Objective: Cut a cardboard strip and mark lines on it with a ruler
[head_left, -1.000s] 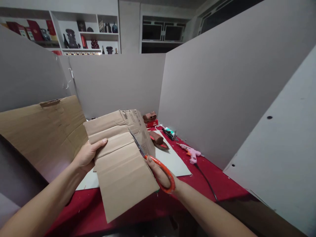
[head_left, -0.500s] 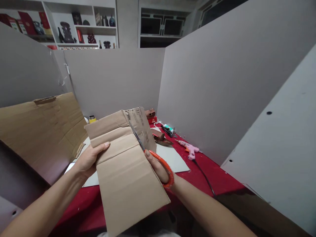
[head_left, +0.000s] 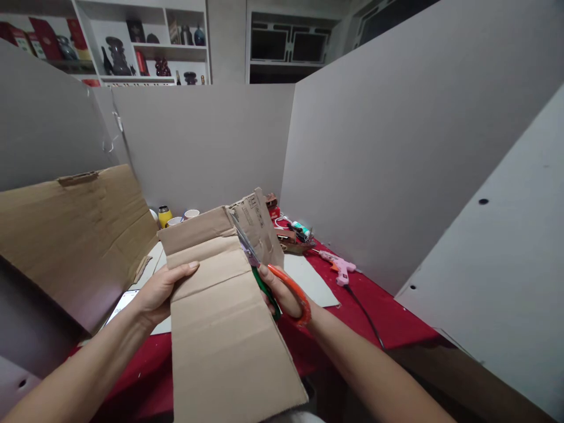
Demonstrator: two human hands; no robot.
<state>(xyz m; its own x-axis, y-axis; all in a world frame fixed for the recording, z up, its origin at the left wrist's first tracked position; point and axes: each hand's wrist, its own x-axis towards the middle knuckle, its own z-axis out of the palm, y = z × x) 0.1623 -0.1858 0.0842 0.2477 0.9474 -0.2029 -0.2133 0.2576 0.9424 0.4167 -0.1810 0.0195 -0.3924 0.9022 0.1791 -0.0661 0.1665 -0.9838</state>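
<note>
we find the cardboard sheet (head_left: pixel 224 320) raised above the front of the desk (head_left: pixel 392 320), tilted, its creases running across it. the left hand (head_left: pixel 165 288) pinches its left edge, thumb flat on the near face; the other fingers are mostly hidden behind, and we cannot tell their spread. the right hand (head_left: pixel 284 296) has its fingers closed about the scissors (head_left: pixel 274 271), with the orange and green handles standing apart. we note the blades at the seam between the plain sheet and a printed strip (head_left: pixel 255 220) on its right. on the desk, right of the right hand, we record a pink glue gun (head_left: pixel 338 264); beyond the sheet, a yellow bottle (head_left: pixel 164 218); beside the left forearm, a phone (head_left: pixel 124 301).
</note>
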